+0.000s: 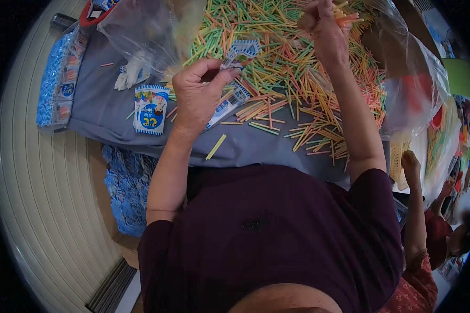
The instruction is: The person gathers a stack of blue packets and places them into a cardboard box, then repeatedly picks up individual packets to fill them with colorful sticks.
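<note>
My left hand [199, 96] pinches a small printed packet [241, 53] with a blue striped edge between thumb and fingers. Under that hand, another packet [227, 106] lies on the table. Up at the top, my right hand [329, 34] is closed on several thin coloured sticks [350, 20], their ends poking out to the right. A large heap of green, yellow, orange and pink sticks [282, 62] spreads below and between both hands. Left of my left hand sits a stack of flat printed packets [151, 109].
Clear plastic sheeting [151, 31] borders the heap on the left, with more plastic [418, 68] on the right. A bundle of blue packaging [62, 78] stands at the far left. A loose yellow stick [215, 147] lies near the table edge. Other people work at the right; one arm [413, 208] shows.
</note>
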The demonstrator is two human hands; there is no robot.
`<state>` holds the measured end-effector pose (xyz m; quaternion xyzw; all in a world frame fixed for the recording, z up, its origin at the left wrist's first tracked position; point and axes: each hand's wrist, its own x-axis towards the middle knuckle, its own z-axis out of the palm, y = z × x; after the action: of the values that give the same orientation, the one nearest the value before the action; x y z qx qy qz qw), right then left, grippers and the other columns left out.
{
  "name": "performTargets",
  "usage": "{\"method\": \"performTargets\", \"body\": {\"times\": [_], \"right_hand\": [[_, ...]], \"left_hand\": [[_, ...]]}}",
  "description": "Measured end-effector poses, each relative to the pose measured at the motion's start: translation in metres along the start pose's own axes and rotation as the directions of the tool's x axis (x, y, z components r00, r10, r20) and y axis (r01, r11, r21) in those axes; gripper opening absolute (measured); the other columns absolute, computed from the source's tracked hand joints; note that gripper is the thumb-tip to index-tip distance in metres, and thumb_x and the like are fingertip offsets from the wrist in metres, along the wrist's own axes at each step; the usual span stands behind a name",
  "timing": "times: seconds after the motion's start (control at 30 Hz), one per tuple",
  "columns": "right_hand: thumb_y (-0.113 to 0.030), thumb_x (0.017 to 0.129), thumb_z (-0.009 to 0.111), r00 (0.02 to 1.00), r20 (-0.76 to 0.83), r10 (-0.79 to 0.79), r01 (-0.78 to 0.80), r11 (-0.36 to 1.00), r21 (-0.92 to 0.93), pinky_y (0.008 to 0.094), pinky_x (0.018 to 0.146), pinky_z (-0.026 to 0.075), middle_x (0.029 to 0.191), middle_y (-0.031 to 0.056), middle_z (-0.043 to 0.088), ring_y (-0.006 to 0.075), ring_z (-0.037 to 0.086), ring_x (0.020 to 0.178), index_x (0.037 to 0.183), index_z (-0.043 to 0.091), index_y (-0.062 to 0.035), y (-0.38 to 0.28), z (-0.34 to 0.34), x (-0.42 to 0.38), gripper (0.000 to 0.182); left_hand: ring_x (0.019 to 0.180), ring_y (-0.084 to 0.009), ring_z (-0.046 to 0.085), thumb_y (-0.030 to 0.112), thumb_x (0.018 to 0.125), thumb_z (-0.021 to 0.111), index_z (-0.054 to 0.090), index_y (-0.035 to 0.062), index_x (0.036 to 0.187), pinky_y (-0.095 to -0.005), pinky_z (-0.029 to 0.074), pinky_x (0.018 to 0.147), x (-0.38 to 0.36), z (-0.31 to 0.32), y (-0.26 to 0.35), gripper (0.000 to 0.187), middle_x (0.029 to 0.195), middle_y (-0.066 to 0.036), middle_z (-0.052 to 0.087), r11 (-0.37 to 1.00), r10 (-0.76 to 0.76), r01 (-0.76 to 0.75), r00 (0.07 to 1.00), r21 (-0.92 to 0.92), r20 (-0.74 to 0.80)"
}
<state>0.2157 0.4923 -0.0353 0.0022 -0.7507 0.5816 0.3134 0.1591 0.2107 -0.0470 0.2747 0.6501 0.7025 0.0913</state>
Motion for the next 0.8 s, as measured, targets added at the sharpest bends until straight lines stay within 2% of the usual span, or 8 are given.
{"method": "performTargets", "body": {"times": [0.13,0.17,0.3,0.4,0.47,0.6,0.67,0.8], "right_hand": [[-0.025,0.099,0.064,0.967,0.167,0.194,-0.149,0.958,-0.246,0.0378,0.082,0.052,0.115,0.0082,0.069,0.0205,0.065,0.101,0.111,0.073,-0.0104,0.069,-0.011,-0.022,0.021],[-0.025,0.099,0.065,0.984,0.15,-0.093,0.126,0.966,-0.226,0.0364,0.08,0.052,0.108,0.0086,0.071,0.0203,0.066,0.095,0.107,0.073,-0.0079,0.07,-0.002,-0.026,0.02],[-0.027,0.098,0.066,0.957,0.245,-0.158,0.244,0.893,-0.379,0.0361,0.083,0.053,0.107,0.0082,0.072,0.0205,0.067,0.097,0.108,0.074,-0.0088,0.066,-0.022,-0.017,0.022],[-0.019,0.1,0.063,0.905,0.411,0.113,0.075,0.906,-0.416,0.0364,0.094,0.05,0.119,0.0114,0.068,0.0199,0.063,0.111,0.116,0.072,-0.0079,0.062,-0.031,-0.014,0.021],[-0.023,0.101,0.061,0.972,0.181,0.152,-0.123,0.979,-0.165,0.0367,0.095,0.05,0.117,0.0109,0.069,0.02,0.063,0.111,0.114,0.071,-0.0044,0.067,-0.021,-0.022,0.024],[-0.04,0.105,0.052,0.996,0.042,-0.073,0.08,0.982,-0.174,0.0353,0.082,0.053,0.11,0.0073,0.071,0.017,0.065,0.1,0.117,0.069,-0.003,0.014,0.0,-0.014,0.043],[-0.04,0.108,0.04,0.984,-0.044,0.172,-0.145,0.923,0.357,0.0367,0.096,0.05,0.116,0.0118,0.069,0.0214,0.065,0.107,0.12,0.068,-0.0021,-0.002,-0.003,-0.007,0.049],[-0.042,0.108,0.039,0.988,-0.01,0.153,-0.14,0.931,0.338,0.037,0.096,0.05,0.116,0.012,0.069,0.0216,0.065,0.108,0.122,0.067,-0.0024,-0.003,0.005,0.001,0.051]], "left_hand": [[0.072,-0.0046,0.062,0.0,0.082,0.079,0.072,-0.0036,0.089,-0.0218,0.05,0.064,-0.009,-0.001,-0.006,0.011,0.079,-0.001,0.071,0.998,-0.039,0.039,0.999,0.042,-0.002],[0.072,-0.0045,0.062,0.0,0.082,0.078,0.072,-0.0037,0.089,-0.0217,0.05,0.064,-0.008,0.001,-0.007,0.01,0.079,-0.001,0.07,0.997,-0.042,0.042,0.999,0.058,-0.004],[0.072,-0.0043,0.062,0.001,0.083,0.078,0.072,-0.0034,0.091,-0.0215,0.05,0.064,-0.005,0.003,-0.008,0.011,0.079,0.0,0.07,0.999,-0.012,0.011,1.0,0.045,0.024],[0.072,-0.004,0.061,0.002,0.083,0.079,0.072,-0.0033,0.092,-0.0214,0.049,0.063,-0.007,0.002,-0.006,0.012,0.078,0.0,0.069,0.999,-0.003,0.002,1.0,0.051,0.017],[0.071,-0.0038,0.061,0.002,0.083,0.079,0.073,-0.0032,0.091,-0.0216,0.049,0.063,-0.009,0.003,-0.004,0.011,0.077,0.0,0.069,0.998,-0.041,0.039,0.999,0.056,0.025],[0.07,-0.0037,0.06,0.002,0.083,0.079,0.073,-0.0032,0.091,-0.0216,0.049,0.062,-0.011,0.003,-0.003,0.011,0.077,0.001,0.069,0.998,-0.046,0.046,0.999,0.052,0.001],[0.069,-0.0038,0.06,0.002,0.083,0.079,0.073,-0.0028,0.092,-0.0215,0.048,0.061,-0.007,0.001,-0.004,0.013,0.077,0.0,0.068,0.997,0.011,-0.013,1.0,0.077,0.029],[0.068,-0.0043,0.06,0.004,0.082,0.08,0.073,-0.003,0.092,-0.0222,0.049,0.06,0.001,0.012,0.002,0.014,0.075,-0.001,0.069,0.996,-0.017,0.011,0.997,0.085,0.069]]}}
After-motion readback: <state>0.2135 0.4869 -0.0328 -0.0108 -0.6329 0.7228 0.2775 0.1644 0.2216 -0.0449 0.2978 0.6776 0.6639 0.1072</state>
